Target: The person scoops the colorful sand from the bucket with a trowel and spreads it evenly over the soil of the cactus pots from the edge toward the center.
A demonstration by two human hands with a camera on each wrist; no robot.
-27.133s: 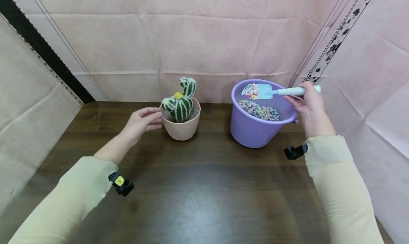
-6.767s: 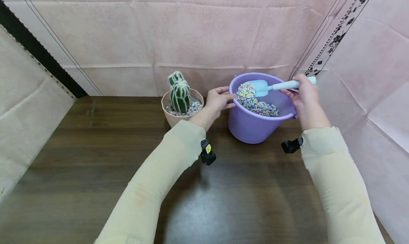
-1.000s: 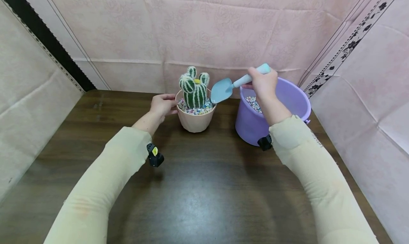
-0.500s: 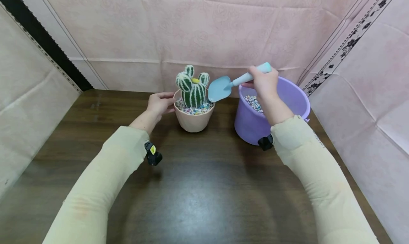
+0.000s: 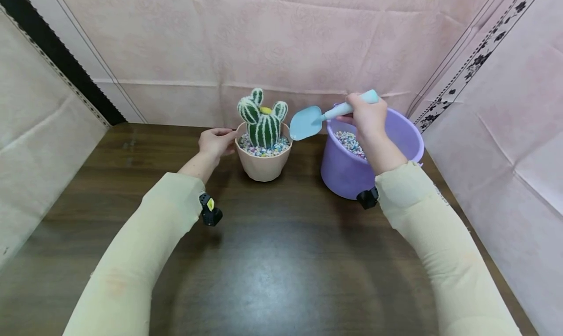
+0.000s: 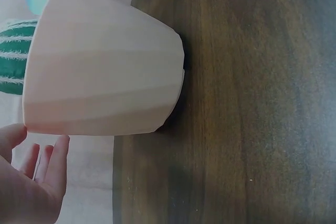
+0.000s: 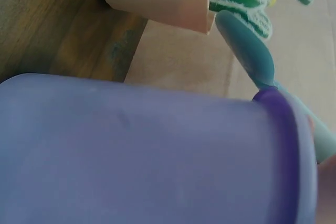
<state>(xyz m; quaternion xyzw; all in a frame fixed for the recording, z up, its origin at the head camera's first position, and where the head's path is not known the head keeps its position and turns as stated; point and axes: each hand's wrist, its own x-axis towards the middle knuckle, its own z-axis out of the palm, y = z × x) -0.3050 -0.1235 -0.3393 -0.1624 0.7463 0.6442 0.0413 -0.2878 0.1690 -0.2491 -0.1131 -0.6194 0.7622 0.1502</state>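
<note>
My right hand holds a light blue trowel by its handle, above the bucket's near-left rim. The blade shows no pebbles and hangs close to the right rim of a beige pot. A striped green cactus with a yellow flower stands in the pot, among colourful pebbles. My left hand touches the pot's left side near the rim. The left wrist view shows its thumb and index fingertip against the pot. In the right wrist view the bucket hides most of my right hand.
A purple bucket stands right of the pot under my right forearm, with small multicoloured pebbles inside. The brown wooden table meets cloth-covered walls at the back and sides.
Since the older frames, colourful pebbles have covered the pot's grey surface. My left hand went from bucket to pot, the trowel from bucket toward pot; lately the trowel eased slightly right.
</note>
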